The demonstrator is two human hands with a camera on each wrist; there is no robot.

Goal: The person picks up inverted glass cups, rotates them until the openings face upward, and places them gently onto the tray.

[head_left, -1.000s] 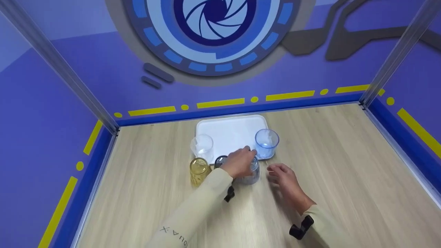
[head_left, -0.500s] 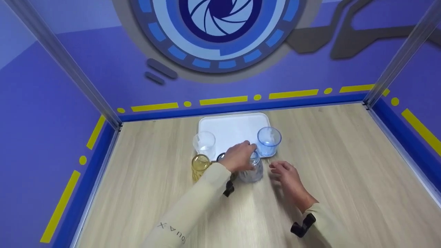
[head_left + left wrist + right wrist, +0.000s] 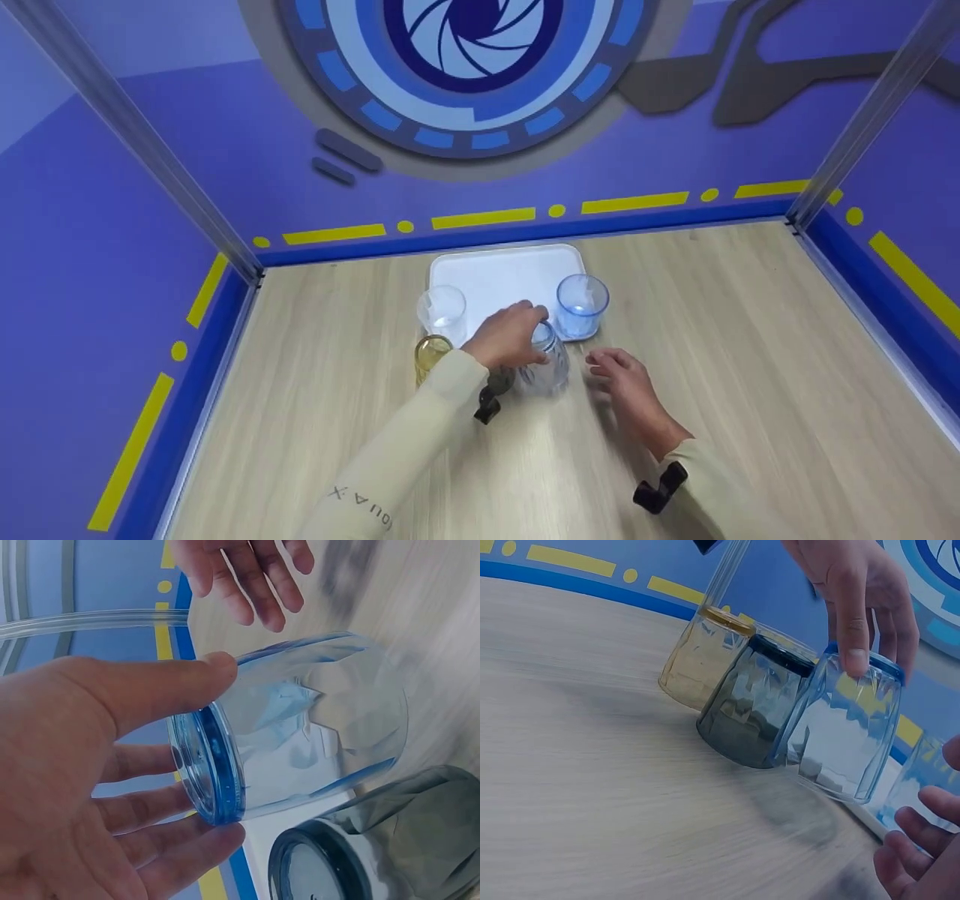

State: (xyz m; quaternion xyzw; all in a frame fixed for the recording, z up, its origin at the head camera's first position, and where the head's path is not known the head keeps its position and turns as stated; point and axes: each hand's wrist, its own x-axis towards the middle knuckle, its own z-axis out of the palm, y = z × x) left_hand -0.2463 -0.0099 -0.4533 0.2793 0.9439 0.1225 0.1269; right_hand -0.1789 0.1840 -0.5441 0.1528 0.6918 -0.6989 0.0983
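My left hand (image 3: 506, 336) pinches the base of an upside-down clear, blue-tinted glass (image 3: 546, 369), thumb on one side and fingers on the other. In the left wrist view, its thick blue base (image 3: 217, 765) lies between them. Right beside this glass stands an upside-down smoky grey glass (image 3: 754, 705), mostly covered by my left hand in the head view. Beyond that is an upside-down amber glass (image 3: 431, 356), partly behind my left sleeve. To the right of the held glass, my right hand (image 3: 626, 390) hovers with fingers loosely bent and nothing in them.
A white tray (image 3: 502, 271) lies at the back of the wooden table (image 3: 720, 315). On its left side stands an upright clear cup (image 3: 442, 307), and on its right an upright blue cup (image 3: 582, 304). Blue-purple panels (image 3: 480, 195) enclose the table's back and sides.
My left hand has shifted slightly left with the glass, and more of the grey glass is covered in the head view. My right hand keeps nearly the same place.
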